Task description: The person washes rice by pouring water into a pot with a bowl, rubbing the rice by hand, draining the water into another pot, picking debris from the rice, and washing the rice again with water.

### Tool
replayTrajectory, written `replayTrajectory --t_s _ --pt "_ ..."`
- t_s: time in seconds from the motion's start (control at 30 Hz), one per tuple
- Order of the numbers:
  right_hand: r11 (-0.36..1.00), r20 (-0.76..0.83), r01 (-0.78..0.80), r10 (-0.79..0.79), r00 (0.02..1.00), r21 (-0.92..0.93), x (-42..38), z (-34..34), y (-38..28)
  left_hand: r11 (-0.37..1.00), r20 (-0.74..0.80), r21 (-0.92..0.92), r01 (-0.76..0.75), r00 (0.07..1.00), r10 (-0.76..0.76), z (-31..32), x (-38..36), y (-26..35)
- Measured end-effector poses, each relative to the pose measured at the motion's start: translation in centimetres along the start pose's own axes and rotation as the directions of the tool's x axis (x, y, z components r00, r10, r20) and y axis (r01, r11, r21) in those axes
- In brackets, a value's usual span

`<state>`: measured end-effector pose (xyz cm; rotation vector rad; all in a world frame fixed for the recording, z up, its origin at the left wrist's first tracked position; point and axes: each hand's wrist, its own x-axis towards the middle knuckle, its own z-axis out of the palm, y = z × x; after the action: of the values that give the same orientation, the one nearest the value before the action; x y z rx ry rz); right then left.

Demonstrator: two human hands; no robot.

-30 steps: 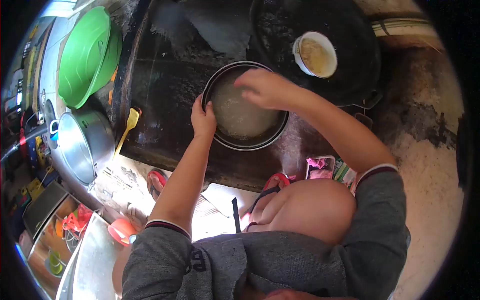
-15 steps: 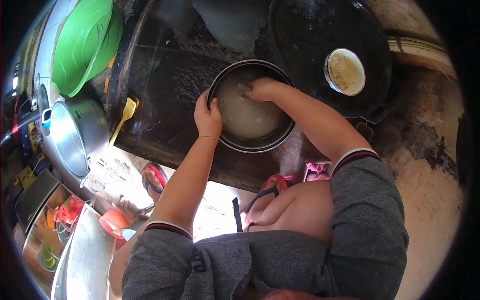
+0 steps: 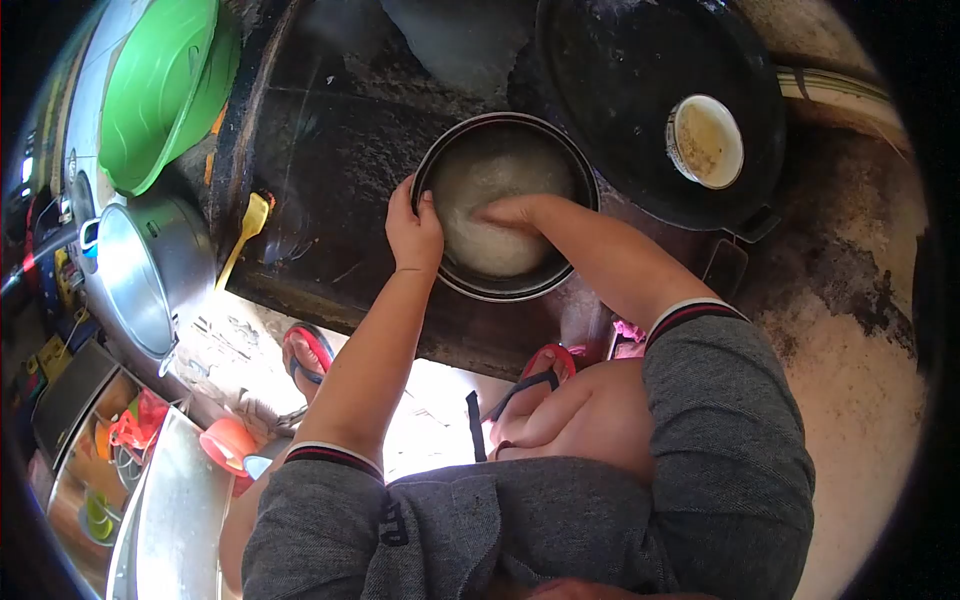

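- Dark metal pot (image 3: 505, 205): it is sitting on the blackened counter (image 3: 320, 160), directly in front of the crouching person, and it is holding cloudy whitish water over what appears to be rice (image 3: 480, 180).
- Left hand (image 3: 413, 232): it is gripping the pot's near-left rim, thumb hooked inside and fingers (image 3: 400, 200) wrapped over the outer wall, steadying the vessel.
- Right hand (image 3: 515, 212): it is reaching down into the pot, with the fingertips dipping into the water; whether those fingers are curled around grain or spread loose cannot be told, since the water is hiding them.
- Large black pan (image 3: 640, 110): it is lying just beyond the pot to the right, carrying a small white bowl (image 3: 705, 141) with a brownish residue inside.
- Green basin (image 3: 165, 90) and steel pot (image 3: 150, 270): both are standing well apart to the left, with a yellow spoon (image 3: 248, 235) lying near the counter's edge.
- Red sandals (image 3: 310, 355): they are showing on the floor below the counter.
- Progress, as a judgement: the washing is looking mid-course. The water is already milky, so rinsing is under way, yet nothing is drained and the water is still needing to be poured off.
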<state>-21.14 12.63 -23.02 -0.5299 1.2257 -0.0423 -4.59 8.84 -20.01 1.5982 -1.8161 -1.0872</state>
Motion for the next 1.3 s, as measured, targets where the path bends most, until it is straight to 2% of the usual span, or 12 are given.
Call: replayTrajectory --t_s 0.17,0.27,0.33,0.57,0.63,0.73,0.87,0.93,1.03,1.17,1.27,1.3 --pt "0.996 0.002 -0.086 0.086 0.996 -0.022 -2.0 1.2 -1.5 1.000 -0.021 -0.007 -0.029 0.999 0.029 0.1 0.0 -0.1" --pt "0.987 0.155 -0.135 0.120 0.981 0.091 0.2 1.7 0.0 1.000 -0.005 -0.024 -0.008 1.000 0.008 0.0 0.0 0.2" --pt "0.962 -0.144 0.086 -0.127 0.981 -0.260 -0.1 2.1 0.2 1.000 -0.004 -0.016 -0.020 1.000 0.020 0.1 0.1 -0.1" --pt "0.776 0.038 0.231 -0.258 0.965 -0.587 -5.7 -0.2 0.1 0.999 -0.019 0.011 -0.053 0.998 0.053 -0.1 0.0 0.1" --pt "0.366 -0.017 0.100 -0.303 0.953 -0.925 -5.5 -0.3 2.2 1.000 -0.011 0.001 -0.032 0.999 0.032 -0.2 0.0 0.5" --pt "0.140 0.111 0.130 -0.131 0.985 -0.982 -1.8 0.1 4.7 1.000 -0.011 0.008 -0.025 1.000 0.025 -0.3 -0.1 0.8" --pt "0.163 0.174 0.206 -0.192 0.966 -0.965 -1.3 2.8 3.6 0.998 -0.035 0.046 -0.049 0.998 0.050 0.1 -0.1 -0.2" --pt "0.278 0.111 0.232 -0.388 0.915 -0.932 -1.4 3.9 2.9 0.998 -0.042 0.037 -0.052 0.998 0.054 0.2 -0.1 -0.5" --pt "0.141 0.163 0.304 -0.601 0.782 -0.942 -1.1 3.9 2.4 0.998 -0.038 0.026 -0.054 0.998 0.055 0.1 0.0 -0.4" --pt "0.008 0.115 0.127 -0.376 0.919 -0.992 0.1 2.8 -0.6 0.999 -0.008 0.016 -0.031 0.999 0.031 -0.2 0.0 0.5" --pt "0.250 -0.051 0.016 -0.262 0.964 -0.968 2.9 -0.6 0.1 0.999 -0.008 0.026 -0.035 0.999 0.035 -0.1 0.0 0.1" --pt "0.294 -0.074 0.069 -0.448 0.891 -0.953 4.6 -2.3 2.4 0.999 -0.007 0.023 -0.036 0.999 0.036 0.0 0.0 0.2"
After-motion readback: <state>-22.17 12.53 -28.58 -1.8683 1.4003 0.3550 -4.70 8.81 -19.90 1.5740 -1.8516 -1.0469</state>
